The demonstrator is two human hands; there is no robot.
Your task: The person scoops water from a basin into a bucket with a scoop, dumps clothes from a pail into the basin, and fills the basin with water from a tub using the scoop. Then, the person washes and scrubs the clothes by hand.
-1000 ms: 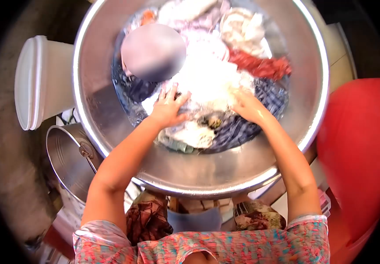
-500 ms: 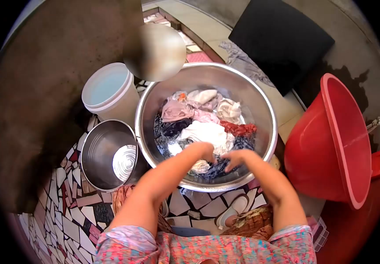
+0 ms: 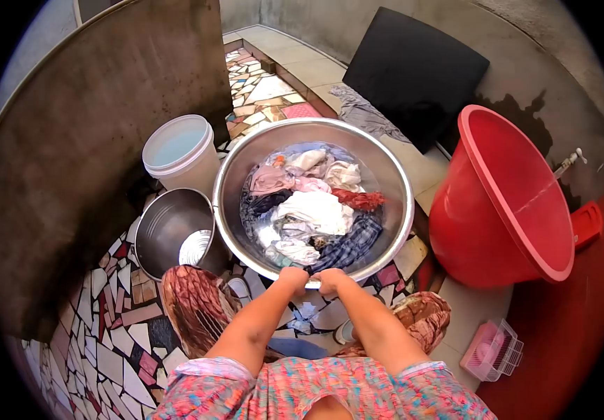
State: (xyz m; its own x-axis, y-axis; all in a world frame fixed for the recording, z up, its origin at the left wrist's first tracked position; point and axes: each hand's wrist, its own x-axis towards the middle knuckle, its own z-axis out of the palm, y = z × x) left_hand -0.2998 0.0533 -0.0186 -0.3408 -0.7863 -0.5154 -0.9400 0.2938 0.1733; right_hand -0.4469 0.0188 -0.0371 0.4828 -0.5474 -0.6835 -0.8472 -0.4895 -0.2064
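Note:
A wide metal basin [image 3: 403, 231] stands in front of me with wet clothes soaking in water. At its near rim, my left hand [image 3: 293, 278] and my right hand [image 3: 330, 280] are side by side, fingers closed around the edge. Inside, a white garment [image 3: 316, 212] lies in the middle. Pink cloth [image 3: 271, 180] and cream cloth [image 3: 344, 175] are towards the far side. A red cloth [image 3: 359, 200] lies at the right, and a dark blue checked garment [image 3: 354, 241] is nearest my right hand. The undersides of my fingers are hidden.
Left of the basin are a metal bucket [image 3: 149, 241] and a white bucket [image 3: 202, 164] of bluish water. To the right, a thin stream from a wall tap [image 3: 569, 162] runs into a tilted red tub [image 3: 456, 231]. A black board [image 3: 414, 77] leans behind; a pink basket [image 3: 480, 353] sits lower right.
Both hands have come down from above the clothes to the near rim and closed on it. A blurred round pale shape over the far rim is gone. The view has shifted.

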